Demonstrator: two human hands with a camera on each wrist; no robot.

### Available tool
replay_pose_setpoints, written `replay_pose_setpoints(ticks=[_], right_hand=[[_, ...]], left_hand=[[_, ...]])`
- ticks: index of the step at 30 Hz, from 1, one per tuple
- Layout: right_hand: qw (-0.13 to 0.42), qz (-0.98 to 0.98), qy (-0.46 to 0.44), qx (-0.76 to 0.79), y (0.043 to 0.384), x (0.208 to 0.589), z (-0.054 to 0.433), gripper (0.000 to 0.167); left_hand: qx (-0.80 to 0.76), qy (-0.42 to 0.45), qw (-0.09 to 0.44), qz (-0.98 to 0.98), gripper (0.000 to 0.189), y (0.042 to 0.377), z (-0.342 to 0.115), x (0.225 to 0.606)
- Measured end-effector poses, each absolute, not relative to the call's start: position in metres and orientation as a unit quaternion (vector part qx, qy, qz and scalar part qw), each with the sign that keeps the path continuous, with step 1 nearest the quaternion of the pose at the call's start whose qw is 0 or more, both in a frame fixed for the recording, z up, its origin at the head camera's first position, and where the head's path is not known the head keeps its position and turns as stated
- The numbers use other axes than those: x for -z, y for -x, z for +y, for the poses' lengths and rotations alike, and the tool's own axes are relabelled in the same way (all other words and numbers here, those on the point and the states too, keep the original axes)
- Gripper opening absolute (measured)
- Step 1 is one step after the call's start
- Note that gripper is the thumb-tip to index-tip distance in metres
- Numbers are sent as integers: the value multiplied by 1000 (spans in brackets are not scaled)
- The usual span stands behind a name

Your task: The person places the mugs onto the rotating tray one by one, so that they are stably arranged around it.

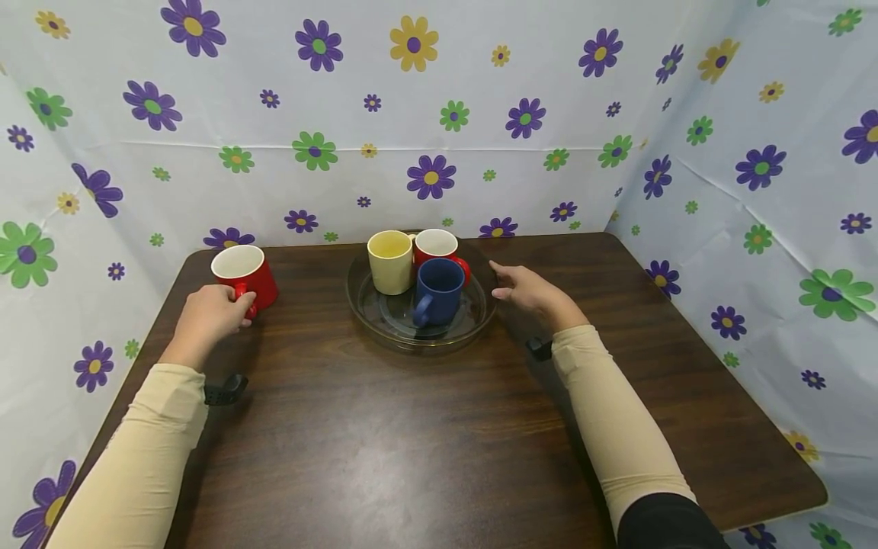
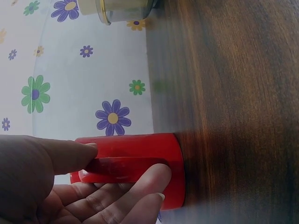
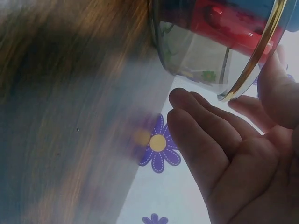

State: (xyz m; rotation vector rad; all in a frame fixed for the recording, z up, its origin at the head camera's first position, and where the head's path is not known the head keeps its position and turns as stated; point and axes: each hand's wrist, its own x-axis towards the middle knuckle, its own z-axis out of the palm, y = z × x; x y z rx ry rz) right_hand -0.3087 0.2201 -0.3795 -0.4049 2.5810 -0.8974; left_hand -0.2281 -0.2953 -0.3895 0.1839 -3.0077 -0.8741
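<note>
At the table's far left stands a red mug (image 1: 264, 286) with a white inside. My left hand (image 1: 208, 319) is at its handle (image 2: 124, 168), thumb on one side and curled fingers on the other, pinching it. A clear glass bowl (image 1: 370, 324) with a gold rim sits at the back middle. Inside it are a yellow mug (image 1: 391, 268), a blue mug (image 1: 442, 297) and a second red mug (image 1: 434, 245), partly hidden behind the blue one. Beside the bowl's right rim, my right hand (image 1: 533, 293) holds nothing, its fingers loosely extended; whether the fingertips touch the glass I cannot tell.
The dark wooden table (image 1: 384, 442) stretches in front of the bowl and to its right. A flower-patterned white sheet (image 1: 261, 183) hangs right behind the table and along both sides. Dark bands with small devices (image 1: 226, 390) are on both wrists.
</note>
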Motion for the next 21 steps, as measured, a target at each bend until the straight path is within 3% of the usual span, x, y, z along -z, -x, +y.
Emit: replay_pose_setpoints(ticks=[13,21], right_hand=[[166,928,125,309,308,378,218,68],[169,942,126,260,295,370,210,82]], left_hand=[[277,-67,-4,-958,44,230,-294,392],[274,-68,1,-959,43,229,-293,392]])
